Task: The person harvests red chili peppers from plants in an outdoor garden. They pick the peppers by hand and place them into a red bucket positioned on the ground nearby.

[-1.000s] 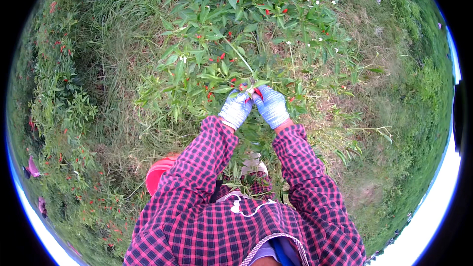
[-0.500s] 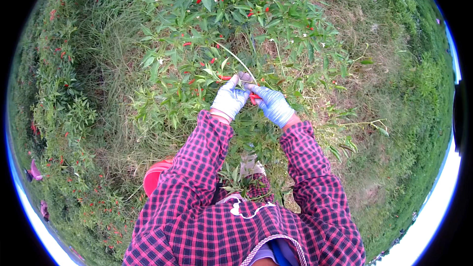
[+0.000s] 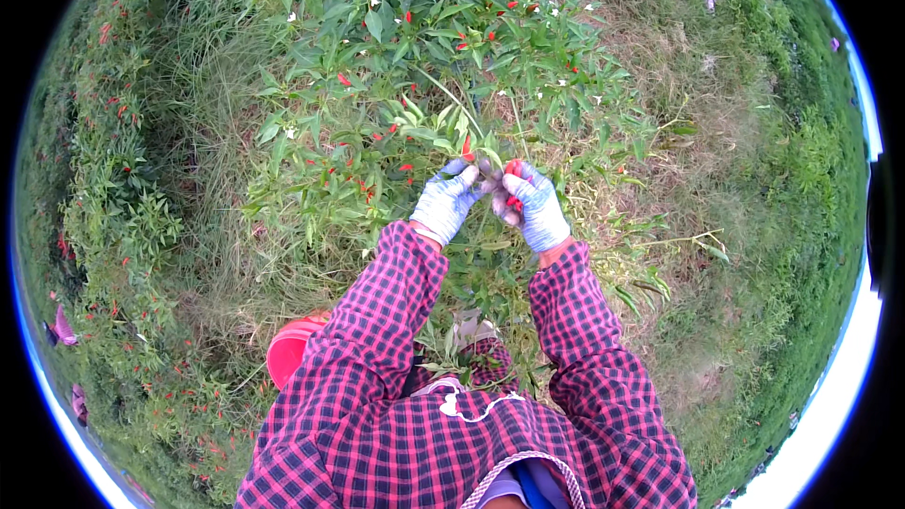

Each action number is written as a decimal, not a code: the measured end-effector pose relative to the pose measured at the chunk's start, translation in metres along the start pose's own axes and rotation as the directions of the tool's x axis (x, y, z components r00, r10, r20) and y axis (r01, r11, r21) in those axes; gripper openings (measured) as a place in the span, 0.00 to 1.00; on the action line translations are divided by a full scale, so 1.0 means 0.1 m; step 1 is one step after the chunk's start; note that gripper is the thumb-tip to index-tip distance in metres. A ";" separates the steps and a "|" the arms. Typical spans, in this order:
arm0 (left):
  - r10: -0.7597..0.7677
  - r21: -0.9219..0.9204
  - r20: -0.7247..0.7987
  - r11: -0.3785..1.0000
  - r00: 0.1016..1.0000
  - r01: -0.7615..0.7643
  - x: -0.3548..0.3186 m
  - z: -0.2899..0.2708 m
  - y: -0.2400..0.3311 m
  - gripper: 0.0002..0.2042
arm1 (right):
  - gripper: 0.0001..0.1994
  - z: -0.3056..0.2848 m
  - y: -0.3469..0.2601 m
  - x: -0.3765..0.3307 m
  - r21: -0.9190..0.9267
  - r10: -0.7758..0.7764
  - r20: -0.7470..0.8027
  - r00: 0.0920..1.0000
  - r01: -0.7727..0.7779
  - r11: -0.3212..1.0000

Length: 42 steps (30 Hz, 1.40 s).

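Observation:
My left hand point(image 3: 446, 203) is in a pale blue and white work glove, its fingers closed on a leafy chili branch point(image 3: 441, 139). A red chili pepper point(image 3: 467, 148) stands upright on that branch, just above my fingertips. Close on its right, my right hand point(image 3: 535, 209), gloved alike, is closed around several red chili peppers point(image 3: 513, 168). Some of them stick out between thumb and fingers; others may be hidden in the palm. The fingertips of both hands nearly meet. The chili plant point(image 3: 415, 24), with white flowers and red peppers, spreads out beyond them.
A pink-red bucket point(image 3: 287, 351) stands at the lower left beside my left sleeve. Dry grass point(image 3: 698, 132) lies right of the plant. More chili plants point(image 3: 123, 170) run along the left. A thin bent branch point(image 3: 683, 240) reaches out on the right.
Both hands have come slightly nearer to me and the fingertips have turned. The branch now shows upright leaves and a red pepper above my left fingers. More red peppers show in my right hand.

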<state>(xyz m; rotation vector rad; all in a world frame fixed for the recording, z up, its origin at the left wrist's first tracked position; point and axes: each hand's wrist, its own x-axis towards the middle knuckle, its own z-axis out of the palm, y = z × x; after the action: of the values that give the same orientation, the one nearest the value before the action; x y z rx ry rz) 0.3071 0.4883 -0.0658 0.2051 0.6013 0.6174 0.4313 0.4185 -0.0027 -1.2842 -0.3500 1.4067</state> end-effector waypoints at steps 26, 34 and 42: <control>0.376 0.477 -0.113 0.833 0.920 -0.281 -0.07 0.16 -0.09 0.10 | 0.08 -0.72 0.27 -0.35 -0.125 0.161 -0.181 0.970 -0.185 0.975; 0.385 0.530 -0.190 0.814 0.903 -0.236 0.14 -0.07 0.10 0.10 | 0.09 -0.64 0.21 -0.41 0.359 -0.143 0.081 0.986 0.105 0.928; 0.209 0.894 0.297 0.283 0.932 -0.348 -0.12 0.28 -0.55 0.09 | 0.12 0.30 -0.33 -0.28 0.278 -0.178 0.167 0.970 0.127 0.952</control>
<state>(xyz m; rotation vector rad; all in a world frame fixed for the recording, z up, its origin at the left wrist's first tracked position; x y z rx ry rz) 0.3421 0.4371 -0.0574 1.5245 0.7582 0.5114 0.4169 0.4185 0.0475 -0.8878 -0.3674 1.3940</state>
